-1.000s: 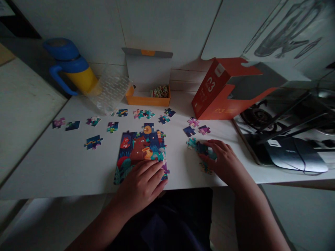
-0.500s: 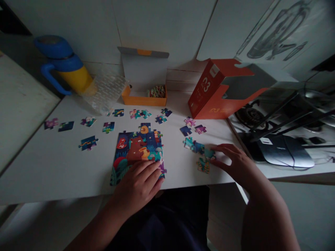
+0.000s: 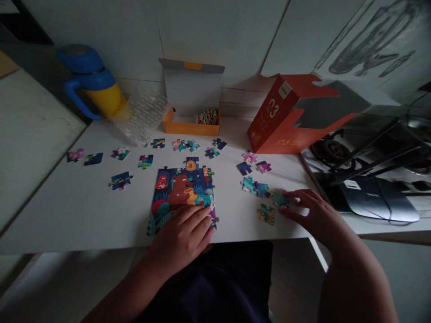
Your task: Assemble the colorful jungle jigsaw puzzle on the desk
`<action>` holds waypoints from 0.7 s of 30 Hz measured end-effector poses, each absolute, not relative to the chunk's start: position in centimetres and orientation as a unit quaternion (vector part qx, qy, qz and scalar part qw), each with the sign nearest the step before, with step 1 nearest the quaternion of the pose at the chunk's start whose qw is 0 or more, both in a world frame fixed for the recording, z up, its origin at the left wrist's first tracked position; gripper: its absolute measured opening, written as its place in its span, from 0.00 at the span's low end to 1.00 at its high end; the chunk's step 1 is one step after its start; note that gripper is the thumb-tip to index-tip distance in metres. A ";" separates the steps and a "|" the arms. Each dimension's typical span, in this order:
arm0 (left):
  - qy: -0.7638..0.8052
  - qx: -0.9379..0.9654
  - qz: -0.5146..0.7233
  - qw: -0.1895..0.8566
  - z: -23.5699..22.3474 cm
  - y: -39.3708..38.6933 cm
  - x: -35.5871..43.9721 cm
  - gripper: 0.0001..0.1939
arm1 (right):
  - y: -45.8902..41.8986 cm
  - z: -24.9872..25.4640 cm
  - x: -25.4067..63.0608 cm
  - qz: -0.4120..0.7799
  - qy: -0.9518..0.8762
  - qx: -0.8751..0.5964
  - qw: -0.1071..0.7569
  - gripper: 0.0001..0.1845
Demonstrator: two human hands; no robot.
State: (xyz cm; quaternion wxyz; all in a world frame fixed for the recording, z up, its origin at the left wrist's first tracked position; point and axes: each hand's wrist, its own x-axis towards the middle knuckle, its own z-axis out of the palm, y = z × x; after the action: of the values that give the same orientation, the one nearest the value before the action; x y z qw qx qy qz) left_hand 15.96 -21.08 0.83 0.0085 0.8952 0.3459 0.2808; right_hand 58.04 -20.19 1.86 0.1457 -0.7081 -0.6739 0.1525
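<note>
My left hand (image 3: 186, 233) rests flat over the lower right of a partly joined jigsaw puzzle (image 3: 178, 186), fingers stretched out. The puzzle shows a brown bear among dark blue and green plants; my palm hides its lower part. To the right, my right hand (image 3: 310, 208) has its thumb and fingertips on the edges of a teal puzzle piece (image 3: 280, 199). Just left of it lie a teal puzzle piece (image 3: 249, 185), a blue puzzle piece (image 3: 262, 189) and a green-orange puzzle piece (image 3: 267, 214).
Several loose pieces lie around, including a dark blue piece (image 3: 244, 168) and a patterned piece (image 3: 121, 180). Behind stand an open orange box (image 3: 191, 129), a red box (image 3: 269, 116), clear plastic wrapping (image 3: 141, 116) and a blue-yellow jug (image 3: 97, 85). A gas stove (image 3: 333, 148) is at right.
My right hand has slid the teal piece slightly right, apart from the blue and green-orange pieces. My left hand stays on the puzzle. The whole view has shifted a little.
</note>
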 end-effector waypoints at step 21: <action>0.348 0.897 0.271 0.024 0.7 -21.2 15.9 0.11 | -20.4 1.9 57.6 0.172 -0.632 -0.749 0.103 0.29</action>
State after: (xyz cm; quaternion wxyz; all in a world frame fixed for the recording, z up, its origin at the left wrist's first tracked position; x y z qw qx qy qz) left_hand 15.85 -21.18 0.72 0.0241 0.8971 0.3481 0.2709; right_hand 57.61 -20.42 1.95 0.1026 -0.7488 -0.6318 0.1723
